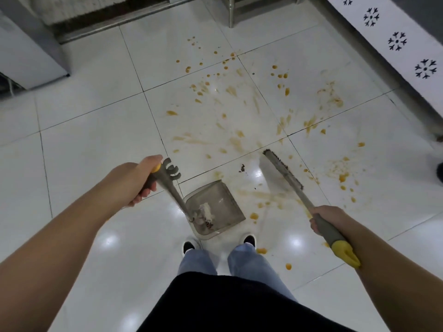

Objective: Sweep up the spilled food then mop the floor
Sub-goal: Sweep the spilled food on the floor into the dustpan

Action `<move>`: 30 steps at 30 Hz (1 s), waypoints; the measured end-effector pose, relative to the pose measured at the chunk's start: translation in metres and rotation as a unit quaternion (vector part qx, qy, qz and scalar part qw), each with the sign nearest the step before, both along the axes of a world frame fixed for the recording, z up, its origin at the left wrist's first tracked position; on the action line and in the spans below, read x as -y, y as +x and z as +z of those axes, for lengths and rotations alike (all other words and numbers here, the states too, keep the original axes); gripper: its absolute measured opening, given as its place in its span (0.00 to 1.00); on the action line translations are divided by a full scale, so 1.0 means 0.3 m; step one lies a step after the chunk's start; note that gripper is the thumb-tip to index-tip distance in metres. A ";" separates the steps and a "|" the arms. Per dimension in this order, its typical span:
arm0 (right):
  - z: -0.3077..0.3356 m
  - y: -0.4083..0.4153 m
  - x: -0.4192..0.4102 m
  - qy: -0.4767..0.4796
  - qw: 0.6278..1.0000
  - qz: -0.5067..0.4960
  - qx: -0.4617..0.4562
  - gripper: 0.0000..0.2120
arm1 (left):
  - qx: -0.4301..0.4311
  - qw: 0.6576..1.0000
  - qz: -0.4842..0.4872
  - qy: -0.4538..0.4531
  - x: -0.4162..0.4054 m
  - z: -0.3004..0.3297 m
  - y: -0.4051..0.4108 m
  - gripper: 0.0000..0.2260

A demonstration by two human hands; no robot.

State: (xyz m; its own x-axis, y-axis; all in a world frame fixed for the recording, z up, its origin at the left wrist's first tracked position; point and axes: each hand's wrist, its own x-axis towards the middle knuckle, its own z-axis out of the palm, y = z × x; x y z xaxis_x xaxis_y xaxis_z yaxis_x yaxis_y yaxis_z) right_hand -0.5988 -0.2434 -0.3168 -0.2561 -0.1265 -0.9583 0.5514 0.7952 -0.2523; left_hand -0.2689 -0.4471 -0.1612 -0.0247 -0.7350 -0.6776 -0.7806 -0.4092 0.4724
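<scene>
Down on the glossy white tiled floor (96,144): orange spilled food (239,97) in drops and smears across the middle and right tiles, some just beside the right shoe. Left hand (141,180) wrapped around the grey grip of the long-handled translucent grey dustpan (213,209), fingers (143,194) curled under the handle, comb-toothed end sticking up past the thumb. Pan flat on the floor just ahead of the black-and-white shoes (189,245), holding a whitish clump and some dark bits near its back wall. Right hand (328,218) gripping the grey shaft of the yellow-capped grey broom (284,170), fingers closed round it. Broom head angled on the floor, right of the pan, amid orange streaks. Small dark crumb pile (242,167) between pan and broom head.
</scene>
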 end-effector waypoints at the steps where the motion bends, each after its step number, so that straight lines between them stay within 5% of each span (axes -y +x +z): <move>1: 0.000 -0.007 0.006 -0.008 0.999 -0.029 0.024 0.10 | 0.020 1.000 -0.008 -0.008 -0.013 -0.001 -0.013 0.24; 6: -0.018 0.000 0.042 -0.121 0.930 -0.299 0.175 0.08 | 0.062 0.998 0.000 -0.029 -0.063 -0.008 0.003 0.25; 16: -0.056 0.082 0.246 -0.211 0.857 -0.418 0.213 0.06 | 0.060 0.998 0.029 -0.018 -0.087 0.016 0.024 0.23; 24: -0.082 0.025 0.242 -0.209 0.885 -0.360 0.206 0.03 | 0.034 0.998 0.043 -0.031 -0.061 0.020 0.024 0.22; 30: 0.046 0.028 0.206 -0.110 0.975 -0.142 0.131 0.09 | -0.002 0.999 0.026 -0.019 0.031 0.043 -0.028 0.25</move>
State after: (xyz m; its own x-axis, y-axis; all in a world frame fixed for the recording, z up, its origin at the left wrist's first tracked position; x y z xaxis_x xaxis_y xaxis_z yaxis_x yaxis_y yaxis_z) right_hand -0.5903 -0.3052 -0.3030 -0.0607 -0.2951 -0.9535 0.8103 0.5433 -0.2197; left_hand -0.2774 -0.4564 -0.1482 0.0121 -0.7611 -0.6485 -0.7574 -0.4304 0.4910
